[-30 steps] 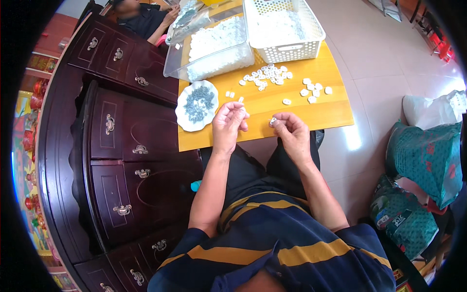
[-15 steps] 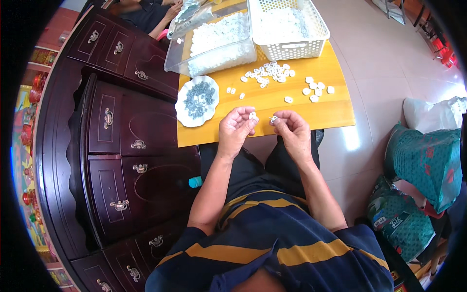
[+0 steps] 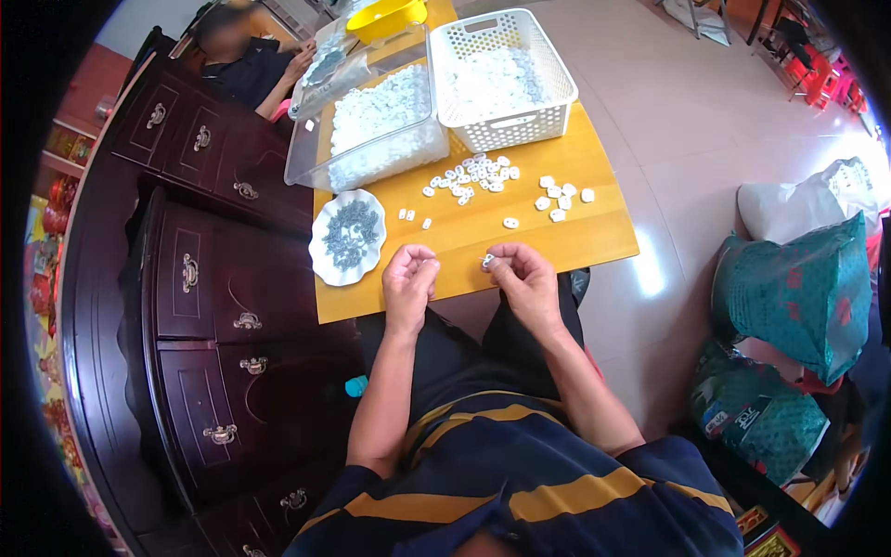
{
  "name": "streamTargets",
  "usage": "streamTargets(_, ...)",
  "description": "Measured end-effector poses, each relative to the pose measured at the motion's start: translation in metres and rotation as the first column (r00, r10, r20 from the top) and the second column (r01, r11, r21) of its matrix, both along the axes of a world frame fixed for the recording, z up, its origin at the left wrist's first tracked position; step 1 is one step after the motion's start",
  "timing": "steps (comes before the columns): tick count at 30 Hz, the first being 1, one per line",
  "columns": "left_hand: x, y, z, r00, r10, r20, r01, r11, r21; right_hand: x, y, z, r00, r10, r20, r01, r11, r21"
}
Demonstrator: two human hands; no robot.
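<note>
Over the table's near edge, my right hand (image 3: 531, 283) pinches a small white plastic piece (image 3: 487, 261) with thin metal bits on it. My left hand (image 3: 408, 286) is a little apart from it, thumb and fingers pressed together; whatever is in them, if anything, is hidden. To the left of that hand is a white scalloped dish (image 3: 322, 249) of small grey metal parts (image 3: 353, 234). Beyond the hands lie a pile of white two-holed pieces (image 3: 478, 174), a smaller group of white rounded pieces (image 3: 554, 190), and a few single ones.
A clear plastic bin (image 3: 297, 167) and a white perforated basket (image 3: 557, 121), both full of white pieces, stand farther back on the wooden table (image 3: 594, 223). Dark drawers (image 3: 269, 297) flank my left. Green bags (image 3: 789, 297) sit at right. Another person (image 3: 251, 70) works at far left.
The view has shifted, so the table appears lower and further left. My hands have drawn apart. The white piece seen in my left fingertips no longer shows; my right hand still holds its piece.
</note>
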State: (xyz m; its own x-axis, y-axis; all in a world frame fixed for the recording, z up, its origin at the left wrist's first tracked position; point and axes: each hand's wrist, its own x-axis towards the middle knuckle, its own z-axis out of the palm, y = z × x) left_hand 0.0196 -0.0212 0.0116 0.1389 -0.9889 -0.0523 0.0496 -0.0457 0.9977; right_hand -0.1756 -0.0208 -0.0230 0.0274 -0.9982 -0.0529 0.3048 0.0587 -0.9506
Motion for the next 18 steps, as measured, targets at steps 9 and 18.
streamTargets(9,-0.006,0.005,-0.004,0.998,-0.015,0.059,0.011,0.997,0.073,0.001,-0.001,-0.002,0.999,0.030,-0.037,-0.030,0.999,-0.014)
streamTargets(18,-0.007,0.008,-0.001,0.997,-0.072,0.010,0.071,0.996,0.044,0.003,0.000,-0.003,1.000,0.018,-0.017,-0.018,1.000,0.005)
